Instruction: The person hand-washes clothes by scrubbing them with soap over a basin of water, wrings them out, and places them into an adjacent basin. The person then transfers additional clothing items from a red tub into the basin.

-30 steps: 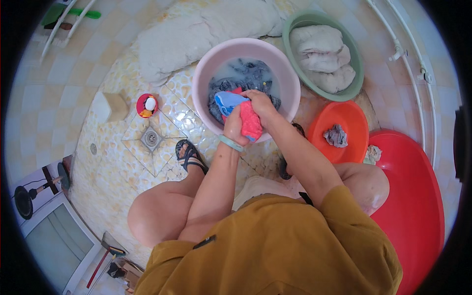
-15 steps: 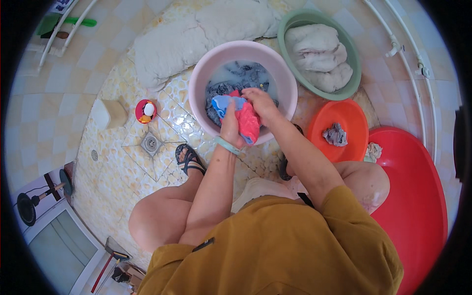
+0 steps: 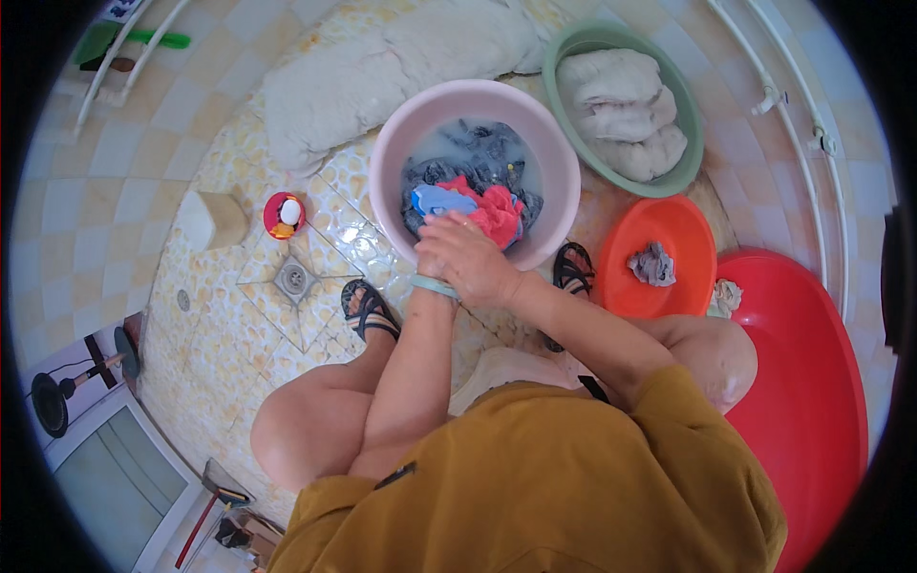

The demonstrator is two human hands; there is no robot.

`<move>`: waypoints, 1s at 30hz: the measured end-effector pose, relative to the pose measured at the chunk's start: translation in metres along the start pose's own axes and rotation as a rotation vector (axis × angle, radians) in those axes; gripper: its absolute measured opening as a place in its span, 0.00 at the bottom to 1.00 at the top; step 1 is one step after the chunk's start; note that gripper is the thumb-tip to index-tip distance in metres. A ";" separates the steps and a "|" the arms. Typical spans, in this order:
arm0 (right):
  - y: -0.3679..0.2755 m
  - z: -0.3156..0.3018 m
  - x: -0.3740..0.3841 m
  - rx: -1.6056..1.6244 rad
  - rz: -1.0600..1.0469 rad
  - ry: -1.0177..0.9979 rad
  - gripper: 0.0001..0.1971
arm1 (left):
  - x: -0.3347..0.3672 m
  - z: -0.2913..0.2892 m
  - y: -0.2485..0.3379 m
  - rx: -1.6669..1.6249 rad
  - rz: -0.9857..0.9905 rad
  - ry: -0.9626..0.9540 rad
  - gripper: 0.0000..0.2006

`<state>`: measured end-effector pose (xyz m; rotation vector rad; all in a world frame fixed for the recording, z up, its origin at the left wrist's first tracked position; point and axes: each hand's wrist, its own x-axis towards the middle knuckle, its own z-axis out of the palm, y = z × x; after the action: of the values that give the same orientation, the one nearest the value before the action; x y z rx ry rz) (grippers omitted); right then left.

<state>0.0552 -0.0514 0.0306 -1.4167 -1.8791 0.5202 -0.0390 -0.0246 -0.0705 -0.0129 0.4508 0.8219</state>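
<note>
The pink basin (image 3: 382, 162) stands in front of me with cloudy water and soaked dark clothes (image 3: 449, 168) in it. On top of them lies a crumpled red-and-blue garment (image 3: 497, 212). At the basin's near rim my right hand (image 3: 475, 260) crosses over my left, its fingers closed round it. Little shows of my left hand (image 3: 429, 265), whose fingers are mostly hidden under the right. A pale green bangle (image 3: 435, 286) circles my left wrist.
A green basin (image 3: 694, 143) of white bedding stands at the back right, beside more bedding (image 3: 334, 105) on the tiles. An orange basin (image 3: 621, 277) with a grey cloth and a large red tub (image 3: 812, 382) are on the right. A floor drain (image 3: 292, 279) and a small red bowl (image 3: 271, 218) are left.
The red-and-blue garment, previously between both hands, now lies in the basin. My hands have drawn back toward me, and the right has come across onto the left.
</note>
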 end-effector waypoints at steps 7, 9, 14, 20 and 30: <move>0.063 0.008 0.025 0.231 0.388 -0.069 0.10 | 0.001 0.047 -0.002 0.206 -0.170 0.168 0.13; 0.055 0.002 0.028 0.448 0.707 -0.147 0.10 | 0.005 0.044 0.000 0.162 -0.166 0.092 0.13; -0.002 0.001 0.005 0.119 -0.111 0.061 0.13 | -0.005 0.063 -0.052 -0.448 0.835 -0.222 0.14; 0.063 0.001 0.025 0.397 0.490 -0.146 0.14 | 0.005 0.050 -0.003 0.123 -0.177 0.114 0.16; 0.042 0.010 0.011 0.046 0.124 0.016 0.14 | 0.015 0.024 -0.011 0.604 0.113 0.087 0.13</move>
<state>0.0736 -0.0270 -0.0019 -1.5090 -1.7638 0.6068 -0.0137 -0.0171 -0.0561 0.5413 0.7730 0.7710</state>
